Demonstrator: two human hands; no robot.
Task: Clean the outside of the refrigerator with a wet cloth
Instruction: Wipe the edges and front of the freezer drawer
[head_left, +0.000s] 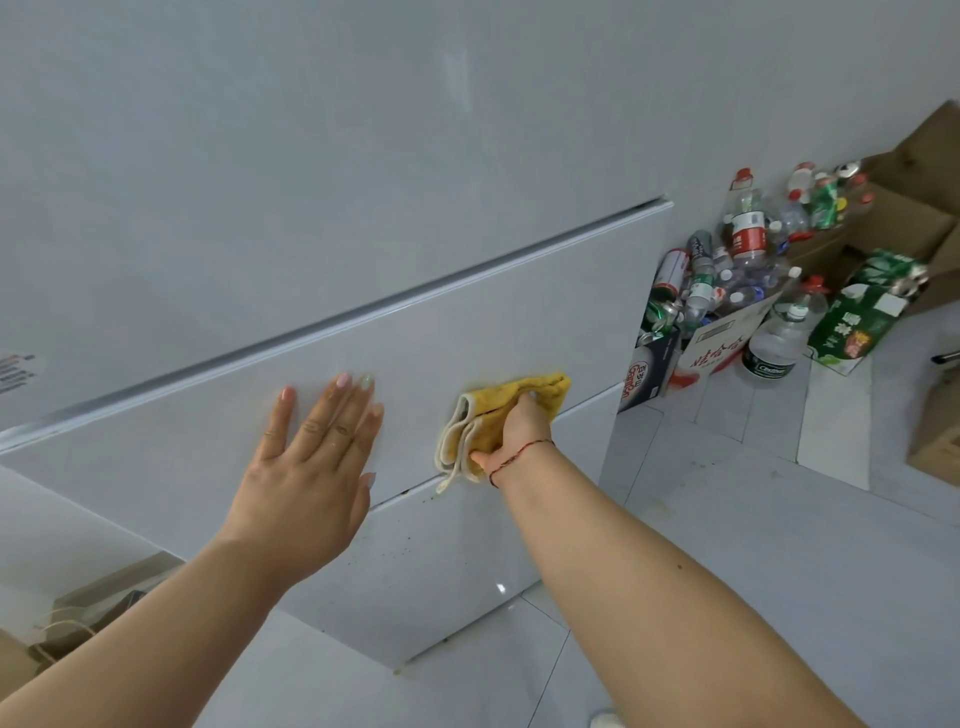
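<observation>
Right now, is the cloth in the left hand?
No, the right hand grips the cloth against the fridge; the left hand lies flat, holding nothing.

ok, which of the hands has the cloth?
The right hand grips the yellow cloth against the refrigerator; the left hand rests flat, empty.

1 fridge (311, 182), 1 cloth (498, 415), 2 hands (306, 467)

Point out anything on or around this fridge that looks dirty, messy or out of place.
Dark specks dot the refrigerator panel below the seam, under where the right hand holds the yellow cloth. The left hand rests flat on the door. Empty bottles and cans overflow from boxes on the floor to the right.
</observation>
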